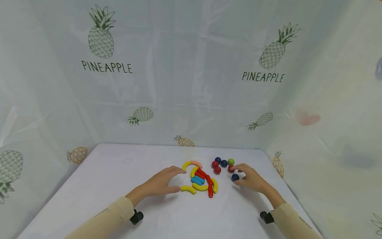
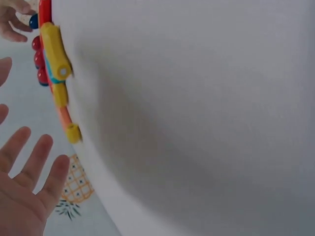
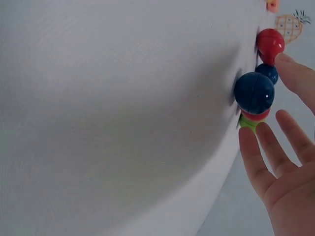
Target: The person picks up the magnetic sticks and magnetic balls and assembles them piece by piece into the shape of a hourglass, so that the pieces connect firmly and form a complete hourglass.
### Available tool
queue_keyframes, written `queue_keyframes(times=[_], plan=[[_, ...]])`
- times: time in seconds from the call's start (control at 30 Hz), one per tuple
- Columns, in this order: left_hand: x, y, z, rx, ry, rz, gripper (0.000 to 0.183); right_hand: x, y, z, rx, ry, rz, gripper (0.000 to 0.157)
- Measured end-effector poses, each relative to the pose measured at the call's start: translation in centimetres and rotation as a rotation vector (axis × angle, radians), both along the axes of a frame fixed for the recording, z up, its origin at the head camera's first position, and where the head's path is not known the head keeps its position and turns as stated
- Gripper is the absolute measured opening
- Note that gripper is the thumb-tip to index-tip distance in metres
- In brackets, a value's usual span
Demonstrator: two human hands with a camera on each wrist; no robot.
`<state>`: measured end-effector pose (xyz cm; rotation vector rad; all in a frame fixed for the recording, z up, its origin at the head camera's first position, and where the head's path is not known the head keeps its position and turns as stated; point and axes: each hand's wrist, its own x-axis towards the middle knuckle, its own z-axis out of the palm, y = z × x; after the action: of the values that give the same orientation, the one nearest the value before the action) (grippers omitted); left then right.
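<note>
My left hand (image 1: 162, 182) hovers left of a cluster of small toy pieces, fingers spread and holding nothing. Closest to its thumb lies a yellow curved piece (image 1: 188, 189), banana-like in shape. Other yellow curves, red pieces (image 1: 210, 191), blue pieces (image 1: 197, 180) and a salmon curve (image 1: 196, 164) make up the cluster. On the other side, my right hand (image 1: 250, 179) reaches over the balls with its fingers apart. A dark blue ball (image 3: 254, 93) sits between its thumb and fingers, not gripped; whether a fingertip touches it I cannot tell. A red ball (image 1: 231, 168) lies by the fingertips.
Behind the right hand are a green ball (image 1: 231, 161), more dark blue balls (image 1: 224, 163) and red balls (image 1: 217, 170). Everything lies on a white table (image 1: 134, 162). A pale curtain (image 1: 191, 83) printed with pineapples hangs along the table's back and sides.
</note>
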<state>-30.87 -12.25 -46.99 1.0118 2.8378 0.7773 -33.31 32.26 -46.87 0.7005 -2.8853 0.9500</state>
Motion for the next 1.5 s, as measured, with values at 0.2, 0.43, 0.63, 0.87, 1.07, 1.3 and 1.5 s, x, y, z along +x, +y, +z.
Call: queue_keyframes(times=[0.2,0.43,0.63,0.87,1.07,1.3,1.5], plan=[[-0.4,1.9,-1.0,-0.009,-0.062,-0.072,0.054,0.1,-0.2,-0.4,-0.015,-0.02,0.011,0.052],[-0.4,3.3,-1.4,-0.016,-0.109,-0.071,0.048,0.0,-0.1,-0.6,-0.002,-0.034,0.024,0.048],[-0.7,3.9,-1.6,-0.004,-0.136,-0.075,0.038,0.1,0.1,-0.7,0.0,-0.047,0.01,0.043],[-1.0,4.2,-2.1,0.004,-0.109,-0.073,0.031,0.1,0.2,-0.8,-0.003,-0.057,0.015,0.039],[-1.0,4.3,-2.1,0.017,-0.113,-0.056,0.027,0.0,0.4,-1.0,0.003,-0.049,0.01,0.036],[-1.3,4.2,-2.4,0.03,-0.12,-0.049,0.026,-0.1,0.5,-1.2,0.0,-0.059,-0.001,0.034],[-1.4,4.0,-2.5,0.026,-0.106,-0.059,0.026,-0.2,0.4,-1.1,0.019,-0.043,-0.006,0.031]])
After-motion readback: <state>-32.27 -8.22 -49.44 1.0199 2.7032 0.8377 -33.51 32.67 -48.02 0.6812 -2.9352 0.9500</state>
